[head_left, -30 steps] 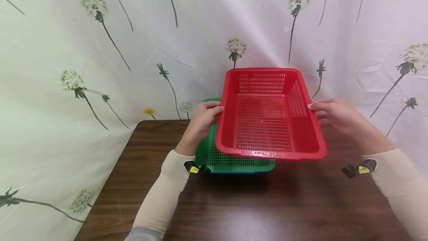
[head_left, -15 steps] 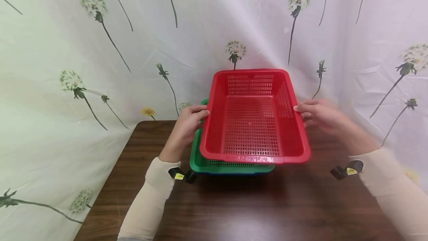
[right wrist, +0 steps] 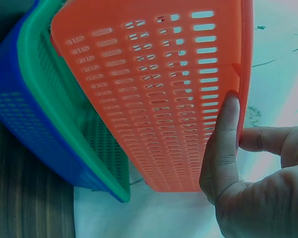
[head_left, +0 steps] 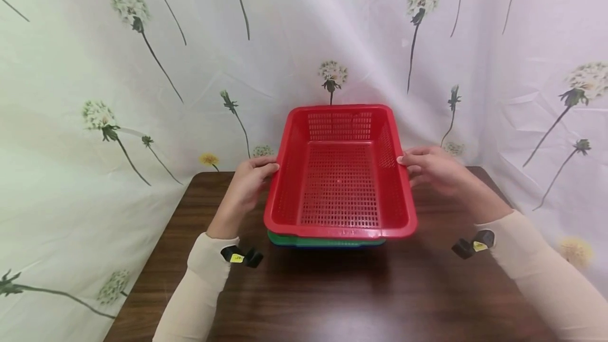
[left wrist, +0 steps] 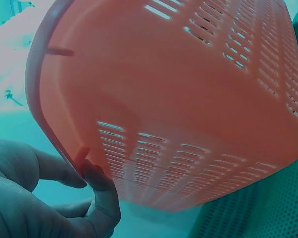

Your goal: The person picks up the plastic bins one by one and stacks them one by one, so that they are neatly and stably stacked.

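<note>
A red plastic basket [head_left: 339,183] with slotted walls hangs tilted over a green basket [head_left: 328,241]. My left hand [head_left: 247,183] pinches its left rim between thumb and fingers. On the opposite side my right hand [head_left: 437,170] grips the right rim, thumb on top and fingers beneath. In the right wrist view the green basket [right wrist: 35,64] sits nested in a blue basket [right wrist: 39,129], and the red one [right wrist: 154,99] is partly lowered into the green one's opening. From the left wrist the red basket's outer wall [left wrist: 139,89] fills most of the view.
The stack stands on a dark wood-grain table [head_left: 328,300], near its back edge. Behind it hangs a white curtain [head_left: 280,57] printed with dandelions.
Both hands have carried the red basket left and slightly down. It now covers most of the green basket, which showed more at its left side before.
</note>
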`<act>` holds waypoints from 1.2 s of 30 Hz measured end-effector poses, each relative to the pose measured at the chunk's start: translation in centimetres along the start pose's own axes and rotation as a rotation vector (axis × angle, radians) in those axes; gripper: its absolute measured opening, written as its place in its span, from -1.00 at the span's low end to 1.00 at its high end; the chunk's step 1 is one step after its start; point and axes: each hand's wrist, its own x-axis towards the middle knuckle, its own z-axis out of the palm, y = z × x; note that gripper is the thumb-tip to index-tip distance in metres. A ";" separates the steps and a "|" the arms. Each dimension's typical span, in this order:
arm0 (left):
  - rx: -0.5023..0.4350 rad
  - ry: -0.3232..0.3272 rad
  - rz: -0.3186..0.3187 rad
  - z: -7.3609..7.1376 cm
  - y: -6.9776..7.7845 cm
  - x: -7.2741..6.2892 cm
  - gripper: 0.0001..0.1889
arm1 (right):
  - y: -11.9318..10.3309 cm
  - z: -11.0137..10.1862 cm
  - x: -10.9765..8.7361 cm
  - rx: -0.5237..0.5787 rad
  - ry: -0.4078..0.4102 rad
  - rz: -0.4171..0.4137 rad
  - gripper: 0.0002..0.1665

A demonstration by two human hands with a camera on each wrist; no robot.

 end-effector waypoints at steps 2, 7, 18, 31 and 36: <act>0.000 0.004 0.001 -0.3 -0.3 -0.1 -0.55 | 0.2 0.4 0.2 0.010 -0.003 -0.002 -0.40; -0.007 0.019 -0.010 -1.0 -0.9 -0.1 -0.54 | 0.5 1.2 0.9 0.046 -0.009 0.000 -0.43; -0.022 0.052 -0.038 -1.6 -1.7 0.4 -0.54 | 1.1 1.8 2.0 0.051 -0.025 -0.014 -0.41; 0.023 0.069 -0.065 -1.6 -3.5 1.7 -0.54 | 2.9 2.1 3.8 0.096 -0.017 -0.002 -0.59; 0.045 0.091 -0.075 -1.5 -4.3 2.0 -0.54 | 3.6 2.5 4.5 0.137 -0.030 0.003 -0.68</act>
